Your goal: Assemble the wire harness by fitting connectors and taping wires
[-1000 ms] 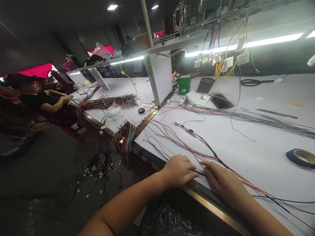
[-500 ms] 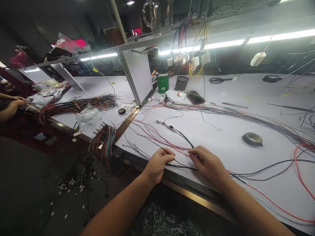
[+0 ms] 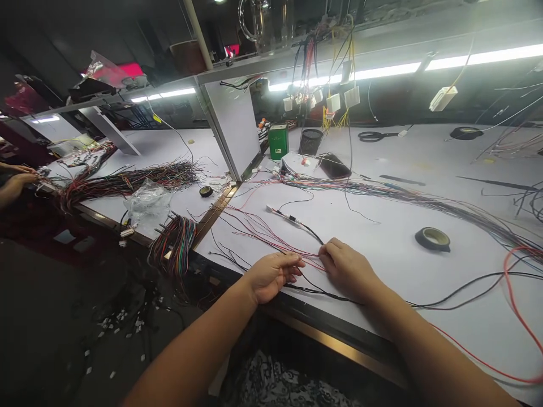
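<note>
My left hand [image 3: 275,276] is over the table's front edge, thumb and fingertips pinched on a thin black wire [image 3: 311,282]. To its right, my right hand [image 3: 345,268] is closed and lies low on the white tabletop. A black sleeved cable [image 3: 313,232] runs from under its fingertips towards a white connector [image 3: 270,209] at its far end. Red wires [image 3: 271,240] spread over the table and reach the right fingertips. Other black wires [image 3: 231,257] lie along the front edge. What is inside the right fingers is partly hidden.
A roll of black tape [image 3: 432,239] lies to the right. A long wire bundle [image 3: 382,192] crosses behind, near a phone [image 3: 334,167], scissors [image 3: 377,136] and green box [image 3: 278,142]. Coiled wires [image 3: 180,243] hang over the edge at left. A co-worker's hand [image 3: 19,183] shows far left.
My right hand has come down and closed beside the black cable's end. My left hand has turned, its lower fingers showing more. The view has shifted slightly.
</note>
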A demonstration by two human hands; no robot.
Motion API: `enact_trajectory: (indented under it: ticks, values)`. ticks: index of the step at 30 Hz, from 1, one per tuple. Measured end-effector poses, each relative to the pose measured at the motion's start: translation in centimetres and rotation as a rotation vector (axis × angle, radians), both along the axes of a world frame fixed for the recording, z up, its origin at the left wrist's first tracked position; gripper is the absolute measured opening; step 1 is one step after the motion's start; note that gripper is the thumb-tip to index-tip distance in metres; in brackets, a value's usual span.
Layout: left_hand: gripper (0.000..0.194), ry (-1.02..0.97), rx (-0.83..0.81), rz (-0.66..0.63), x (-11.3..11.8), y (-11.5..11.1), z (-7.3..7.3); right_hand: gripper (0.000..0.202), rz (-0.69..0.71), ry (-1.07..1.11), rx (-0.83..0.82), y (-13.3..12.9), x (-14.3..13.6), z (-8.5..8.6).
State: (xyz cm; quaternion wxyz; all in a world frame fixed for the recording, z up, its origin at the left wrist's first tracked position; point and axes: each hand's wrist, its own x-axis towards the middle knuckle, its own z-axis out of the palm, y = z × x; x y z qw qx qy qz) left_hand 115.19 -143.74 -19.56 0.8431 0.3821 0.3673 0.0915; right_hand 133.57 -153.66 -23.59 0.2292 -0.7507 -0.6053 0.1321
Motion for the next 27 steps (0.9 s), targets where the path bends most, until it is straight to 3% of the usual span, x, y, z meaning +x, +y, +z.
enact_trajectory:
  ticks: [5,12,24,27]
  values:
    - [0.027,0.049,-0.042,-0.006,1.5,0.0,0.0,0.015,-0.069,0.190,0.082,-0.5,0.5,-0.4]
    - [0.022,0.114,-0.001,0.031,2.8,0.3,-0.5,0.017,-0.103,0.278,0.040,-0.6,0.6,-0.4]
    - [0.017,0.096,0.049,0.016,3.0,0.6,-1.2,0.015,-0.082,0.372,0.036,-0.8,1.0,-0.2]
    - [0.019,0.061,0.050,-0.005,2.9,0.5,-1.3,0.015,0.007,0.342,0.115,-0.9,0.8,0.0]
